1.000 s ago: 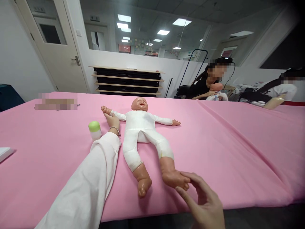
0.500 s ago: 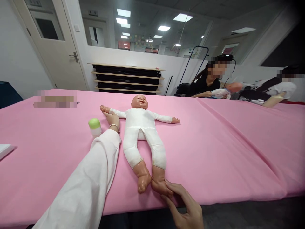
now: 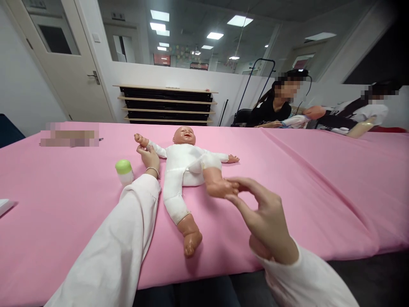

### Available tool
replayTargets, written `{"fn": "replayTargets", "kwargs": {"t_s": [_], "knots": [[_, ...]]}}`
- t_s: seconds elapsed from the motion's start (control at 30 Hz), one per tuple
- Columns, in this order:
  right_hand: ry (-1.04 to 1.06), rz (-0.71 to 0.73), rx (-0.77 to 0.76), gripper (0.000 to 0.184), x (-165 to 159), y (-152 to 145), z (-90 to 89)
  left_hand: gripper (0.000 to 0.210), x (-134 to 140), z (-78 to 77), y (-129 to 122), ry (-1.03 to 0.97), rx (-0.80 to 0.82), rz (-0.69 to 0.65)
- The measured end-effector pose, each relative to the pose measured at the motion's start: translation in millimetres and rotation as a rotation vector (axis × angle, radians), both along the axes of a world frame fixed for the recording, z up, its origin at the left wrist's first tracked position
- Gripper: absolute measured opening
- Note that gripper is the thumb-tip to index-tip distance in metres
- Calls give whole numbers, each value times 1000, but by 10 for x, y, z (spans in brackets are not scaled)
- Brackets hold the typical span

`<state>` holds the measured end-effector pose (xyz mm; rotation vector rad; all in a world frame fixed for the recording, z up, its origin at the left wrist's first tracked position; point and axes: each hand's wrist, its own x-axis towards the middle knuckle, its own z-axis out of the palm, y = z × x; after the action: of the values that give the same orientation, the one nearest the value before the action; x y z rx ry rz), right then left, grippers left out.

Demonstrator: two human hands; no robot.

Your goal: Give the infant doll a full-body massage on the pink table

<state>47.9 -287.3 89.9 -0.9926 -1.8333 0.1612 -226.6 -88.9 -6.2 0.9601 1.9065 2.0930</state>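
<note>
A baby doll with a white cloth body lies on its back, head toward the far side. My left hand, with a beaded bracelet at the wrist, grips the doll's arm near its hand on the left side of the view. Between thumb and fingers, my right hand pinches the toes of the doll's foot on the right, with that leg raised and bent at the knee. The doll's other leg lies stretched toward me. Close to my left forearm stands a small container with a green lid.
A pink cloth covers the table. At the left edge lies a white object, partly cut off. A blurred-out item rests far left. Two people sit beyond the table at right, one by another doll. Shelves stand behind.
My right hand has lifted the doll's foot up and away from the table's near edge, bending the leg. The doll's held arm on the left is raised slightly.
</note>
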Motion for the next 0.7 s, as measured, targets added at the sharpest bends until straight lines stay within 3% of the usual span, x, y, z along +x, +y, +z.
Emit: {"fn": "replayTargets", "kwargs": {"t_s": [0.1,0.17,0.27,0.4,0.53,0.7], "knots": [[36,58,11,20,-70,359,203,43,13,10,6,99,30,-43],[67,58,-39,21,-115,604,239,46,20,7,15,195,51,-80],[110,41,-139,20,-176,962,151,48,37,-11,34,319,85,-144],[126,28,-199,21,-243,1310,-107,44,77,-28,60,471,49,-296],[142,-9,-203,22,-278,1421,-266,36,112,-21,74,650,-5,-435],[144,3,-213,21,-245,1308,-192,39,113,-17,63,645,4,-445]]}}
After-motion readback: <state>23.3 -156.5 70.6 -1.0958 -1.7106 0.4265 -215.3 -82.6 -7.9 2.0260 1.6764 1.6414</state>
